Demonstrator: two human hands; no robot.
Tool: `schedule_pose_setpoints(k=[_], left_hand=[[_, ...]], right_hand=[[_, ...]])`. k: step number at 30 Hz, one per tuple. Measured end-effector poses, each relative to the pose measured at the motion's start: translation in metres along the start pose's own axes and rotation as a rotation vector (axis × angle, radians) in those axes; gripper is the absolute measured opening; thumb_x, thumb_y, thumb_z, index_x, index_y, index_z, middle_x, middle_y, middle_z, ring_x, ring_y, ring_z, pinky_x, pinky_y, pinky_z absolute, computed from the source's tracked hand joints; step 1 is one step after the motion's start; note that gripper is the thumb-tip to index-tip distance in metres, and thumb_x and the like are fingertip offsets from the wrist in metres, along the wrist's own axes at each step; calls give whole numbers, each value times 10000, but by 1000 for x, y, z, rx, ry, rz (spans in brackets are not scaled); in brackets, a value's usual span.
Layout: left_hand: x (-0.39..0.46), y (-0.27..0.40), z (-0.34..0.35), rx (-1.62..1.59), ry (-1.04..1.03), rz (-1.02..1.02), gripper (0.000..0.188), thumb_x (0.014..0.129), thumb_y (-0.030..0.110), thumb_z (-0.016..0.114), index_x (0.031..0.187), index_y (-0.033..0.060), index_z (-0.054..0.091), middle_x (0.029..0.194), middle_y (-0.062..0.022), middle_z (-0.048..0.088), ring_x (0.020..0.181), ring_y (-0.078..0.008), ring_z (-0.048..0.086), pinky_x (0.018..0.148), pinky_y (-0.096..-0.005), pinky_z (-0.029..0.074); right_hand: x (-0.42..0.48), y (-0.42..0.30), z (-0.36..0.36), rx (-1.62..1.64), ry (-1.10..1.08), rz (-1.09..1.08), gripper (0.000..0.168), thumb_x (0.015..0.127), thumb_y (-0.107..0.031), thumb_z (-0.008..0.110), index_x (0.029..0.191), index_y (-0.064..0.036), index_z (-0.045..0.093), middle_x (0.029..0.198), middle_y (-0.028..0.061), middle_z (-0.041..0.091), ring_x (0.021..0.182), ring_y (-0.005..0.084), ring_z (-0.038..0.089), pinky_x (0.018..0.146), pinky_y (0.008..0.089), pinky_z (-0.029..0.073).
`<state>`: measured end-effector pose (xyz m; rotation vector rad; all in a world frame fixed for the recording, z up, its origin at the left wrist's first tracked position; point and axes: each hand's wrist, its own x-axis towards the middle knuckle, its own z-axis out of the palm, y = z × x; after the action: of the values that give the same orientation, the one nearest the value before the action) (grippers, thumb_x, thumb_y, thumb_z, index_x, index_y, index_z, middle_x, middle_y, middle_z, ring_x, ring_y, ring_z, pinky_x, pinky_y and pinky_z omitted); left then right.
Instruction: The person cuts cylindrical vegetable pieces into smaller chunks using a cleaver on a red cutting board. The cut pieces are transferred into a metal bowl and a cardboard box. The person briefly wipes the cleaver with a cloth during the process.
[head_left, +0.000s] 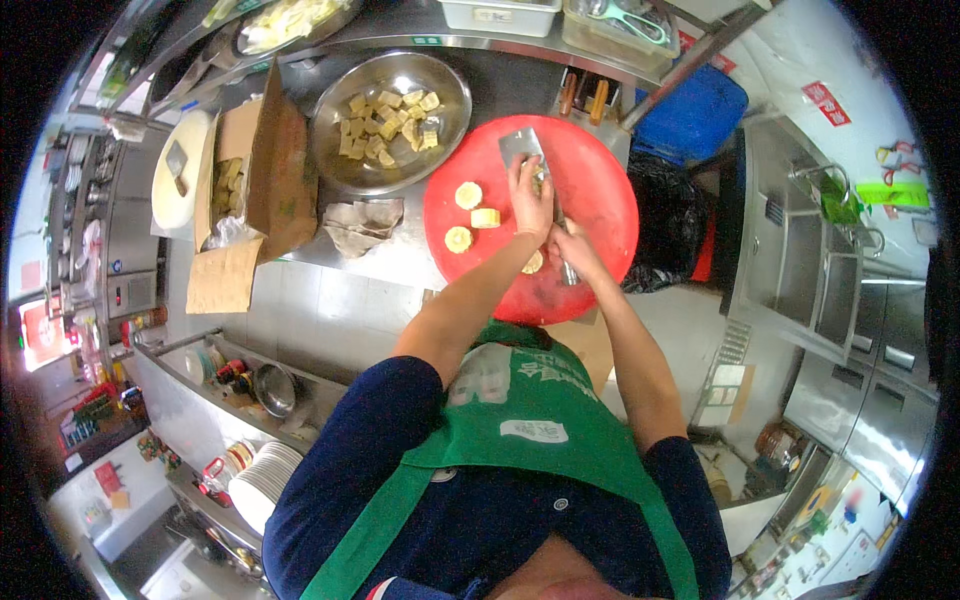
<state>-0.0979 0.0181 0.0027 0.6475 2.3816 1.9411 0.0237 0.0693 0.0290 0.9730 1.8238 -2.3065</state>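
On a round red cutting board (600, 187), my right hand (574, 244) grips the handle of a cleaver (519, 142), whose broad blade points away from me. My left hand (531, 196) lies over the blade with its fingers spread; what is beneath the palm is mostly hidden, though a bit of something yellow shows beside the fingers. Left of the blade lie several thick rounds of corn cob (469, 196), one of them on its side. Another round is partly covered by my left forearm. A steel bowl (330, 124) with many cut yellowish chunks (390, 120) stands to the upper left.
An open cardboard box (289, 165) with more pieces and a grey cloth (362, 225) are left of the board. Beyond the box lies a white round board (176, 210) with a second cleaver (178, 161). Knife handles (598, 101) stick up behind the red board; a black bag (664, 217) hangs right.
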Motion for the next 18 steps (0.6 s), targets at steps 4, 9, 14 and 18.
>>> schedule_pose_setpoints(k=[4,9,14,18], left_hand=[[50,36,-31,-25,137,153,343,881,42,653,1220,61,601,1381,-213,509,1333,-421,448,1144,-469,356],[162,15,-113,113,169,202,344,918,100,660,1251,86,575,1441,-249,438,1347,-401,439,1127,-545,355],[201,-69,-190,697,94,94,456,912,171,683,1340,63,566,1404,-229,499,1294,-361,485,1039,-515,427],[114,-42,-210,359,-489,342,374,880,181,717,1235,79,664,1219,-180,655,1140,-362,602,1036,-453,460]], right_hand=[[10,-54,33,-77,-1,-97,221,1040,-237,541,915,-55,525,613,3,505,443,118,486,418,297,407],[16,-105,74,-69,-66,-178,223,1032,-238,562,932,-39,569,621,4,530,459,111,508,427,297,411],[-11,-64,63,-463,315,-359,251,1004,-271,581,1008,-24,624,691,156,643,586,300,638,558,413,500],[-59,-7,18,-827,548,-262,254,977,-269,590,1069,-38,637,819,267,667,789,460,662,680,536,522]])
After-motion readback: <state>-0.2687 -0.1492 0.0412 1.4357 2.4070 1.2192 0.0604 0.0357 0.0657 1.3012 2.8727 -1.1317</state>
